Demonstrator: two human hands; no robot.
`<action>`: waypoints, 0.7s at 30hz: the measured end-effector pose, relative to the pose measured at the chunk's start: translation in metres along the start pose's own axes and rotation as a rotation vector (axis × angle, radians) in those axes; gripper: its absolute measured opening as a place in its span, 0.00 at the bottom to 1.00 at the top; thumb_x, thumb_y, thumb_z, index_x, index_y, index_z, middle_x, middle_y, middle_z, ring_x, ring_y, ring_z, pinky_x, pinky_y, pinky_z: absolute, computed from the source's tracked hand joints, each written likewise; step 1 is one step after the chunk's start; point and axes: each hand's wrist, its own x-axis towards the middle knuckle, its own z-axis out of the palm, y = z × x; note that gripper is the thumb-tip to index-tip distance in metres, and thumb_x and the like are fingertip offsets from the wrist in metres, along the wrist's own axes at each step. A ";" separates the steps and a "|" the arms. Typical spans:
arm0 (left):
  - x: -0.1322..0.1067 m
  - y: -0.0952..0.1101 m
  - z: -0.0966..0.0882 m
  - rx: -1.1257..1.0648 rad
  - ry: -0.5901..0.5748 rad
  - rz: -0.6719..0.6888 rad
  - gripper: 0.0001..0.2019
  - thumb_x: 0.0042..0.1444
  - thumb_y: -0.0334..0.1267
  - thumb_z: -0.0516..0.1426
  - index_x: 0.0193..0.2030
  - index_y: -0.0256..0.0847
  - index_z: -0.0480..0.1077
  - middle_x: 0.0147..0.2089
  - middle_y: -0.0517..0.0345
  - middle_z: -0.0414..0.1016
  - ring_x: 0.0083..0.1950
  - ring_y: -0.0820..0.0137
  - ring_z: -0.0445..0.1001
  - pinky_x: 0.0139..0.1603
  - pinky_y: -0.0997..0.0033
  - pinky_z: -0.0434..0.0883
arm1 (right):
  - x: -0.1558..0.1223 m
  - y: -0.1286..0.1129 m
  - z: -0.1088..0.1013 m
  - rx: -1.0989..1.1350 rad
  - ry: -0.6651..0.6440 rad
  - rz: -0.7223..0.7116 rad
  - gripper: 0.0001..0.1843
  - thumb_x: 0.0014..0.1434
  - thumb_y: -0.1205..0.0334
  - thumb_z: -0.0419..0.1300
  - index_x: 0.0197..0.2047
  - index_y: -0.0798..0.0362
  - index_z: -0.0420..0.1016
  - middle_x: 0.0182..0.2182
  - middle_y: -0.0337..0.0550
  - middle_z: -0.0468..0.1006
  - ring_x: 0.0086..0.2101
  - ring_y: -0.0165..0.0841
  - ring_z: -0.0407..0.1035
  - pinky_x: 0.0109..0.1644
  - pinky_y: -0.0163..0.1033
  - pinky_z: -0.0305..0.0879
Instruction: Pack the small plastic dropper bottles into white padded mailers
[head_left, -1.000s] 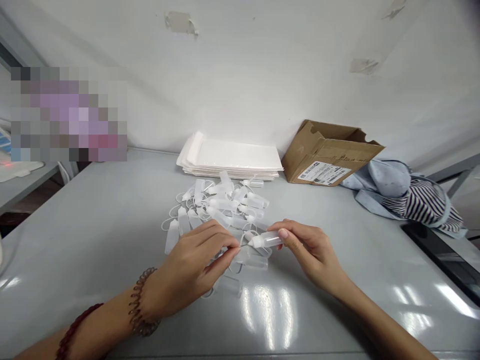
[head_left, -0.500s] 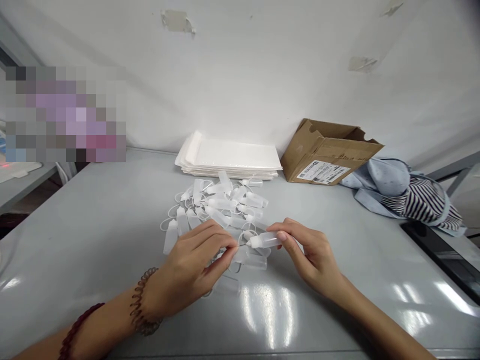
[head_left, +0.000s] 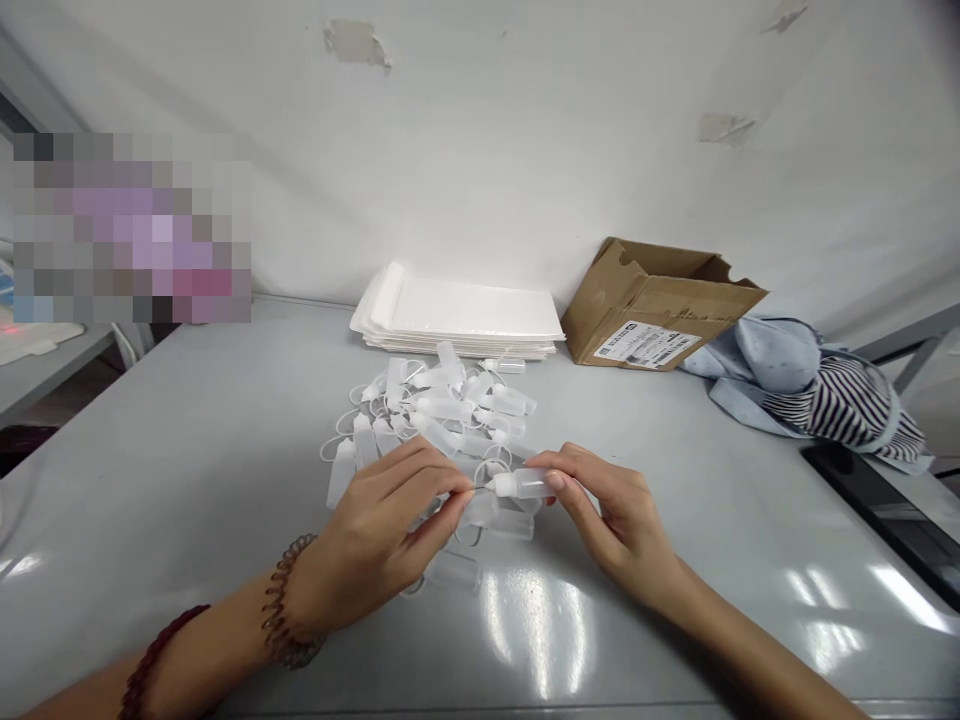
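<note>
Between the thumb and fingers of my right hand [head_left: 615, 510] is a small translucent squeeze bottle [head_left: 521, 485], lying sideways with its white nozzle toward the left. My left hand [head_left: 390, 515] is closed in a pinch right at the end of that nozzle. A thin dark line runs from the nozzle to the left fingertips; what they hold is hidden. Under and behind both hands lies a loose heap of similar bottles [head_left: 444, 408], several with thin looped straps. One more clear bottle [head_left: 454, 572] lies nearer the front, partly behind my left hand.
Behind the heap, a stack of white padded envelopes [head_left: 472, 308] rests against the wall. An open cardboard box [head_left: 637, 310] leans to its right. Farther right are blue and striped cloth [head_left: 847, 395] and a black phone [head_left: 885, 515] on the grey table [head_left: 187, 430].
My right hand has brought the bottle slightly left, so its nozzle is closer to my left fingertips. The left hand has barely shifted.
</note>
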 end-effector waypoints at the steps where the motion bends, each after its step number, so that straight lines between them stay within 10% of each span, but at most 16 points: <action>1: 0.000 0.000 0.000 0.001 -0.001 0.005 0.07 0.54 0.20 0.57 0.35 0.34 0.68 0.31 0.59 0.72 0.34 0.74 0.68 0.36 0.72 0.69 | 0.000 0.000 0.000 -0.001 -0.003 0.001 0.11 0.64 0.69 0.49 0.43 0.54 0.72 0.25 0.37 0.69 0.27 0.28 0.64 0.30 0.33 0.60; 21: -0.002 0.000 0.000 -0.030 -0.034 0.003 0.09 0.55 0.21 0.56 0.38 0.37 0.67 0.31 0.59 0.72 0.34 0.72 0.68 0.36 0.70 0.69 | 0.001 -0.003 0.003 0.027 -0.050 -0.022 0.14 0.64 0.69 0.49 0.46 0.51 0.73 0.24 0.38 0.69 0.26 0.29 0.64 0.29 0.35 0.62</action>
